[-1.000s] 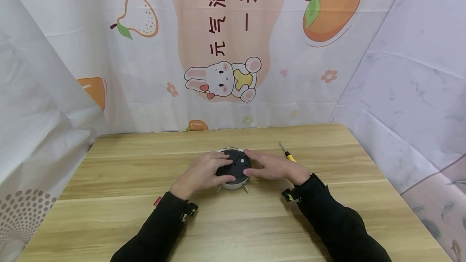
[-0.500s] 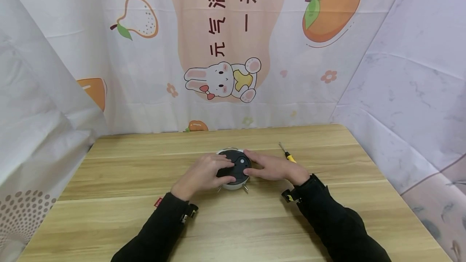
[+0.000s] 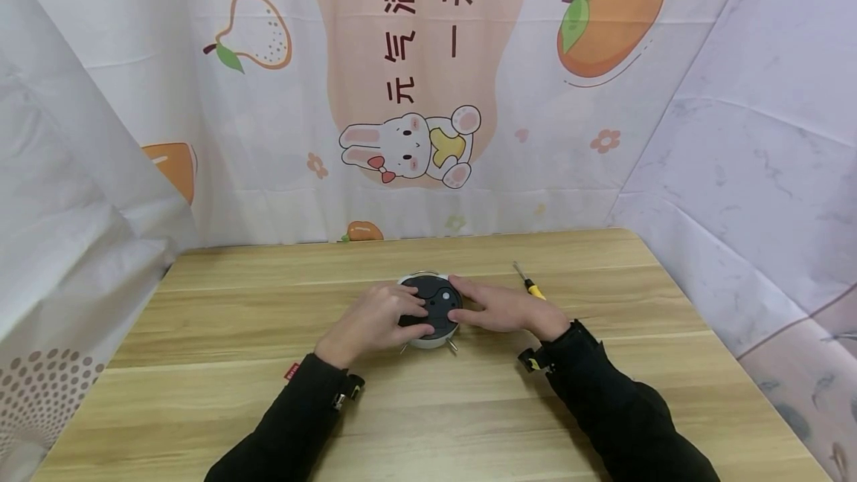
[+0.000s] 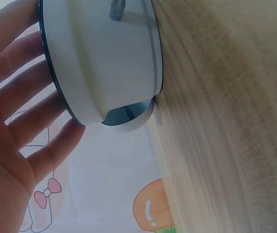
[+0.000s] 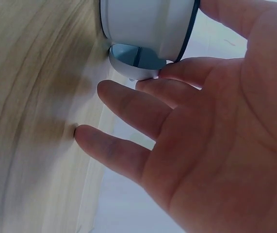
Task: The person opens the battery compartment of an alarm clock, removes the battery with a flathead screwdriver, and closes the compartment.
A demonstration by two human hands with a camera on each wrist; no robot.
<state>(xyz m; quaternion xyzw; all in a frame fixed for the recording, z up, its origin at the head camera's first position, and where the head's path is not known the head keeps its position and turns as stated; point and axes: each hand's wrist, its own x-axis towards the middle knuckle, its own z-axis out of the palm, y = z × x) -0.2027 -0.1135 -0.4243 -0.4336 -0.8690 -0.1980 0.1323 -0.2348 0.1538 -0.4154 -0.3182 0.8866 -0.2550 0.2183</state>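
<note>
A round alarm clock (image 3: 438, 312) lies face down on the wooden table, its black back up and its two short metal legs (image 3: 452, 346) toward the person. Its white casing and a bell (image 4: 136, 119) show in the left wrist view. My left hand (image 3: 375, 318) lies over the clock's left side, fingertips on the black back and thumb near the lower edge. On the right side, my right hand (image 3: 505, 307) rests thumb and index finger at the rim. In the right wrist view its other fingers (image 5: 111, 150) spread out straight beside the casing (image 5: 145, 22).
A screwdriver (image 3: 533, 288) with a yellow and black handle lies behind the right hand, its handle end partly hidden. A printed curtain (image 3: 268, 132) hangs along the table's back edge, and pale cloth (image 3: 750, 169) hangs at the right.
The left hand's fingers shift slightly across the black back, bending and drawing in a little. The right hand and the clock stay where they were.
</note>
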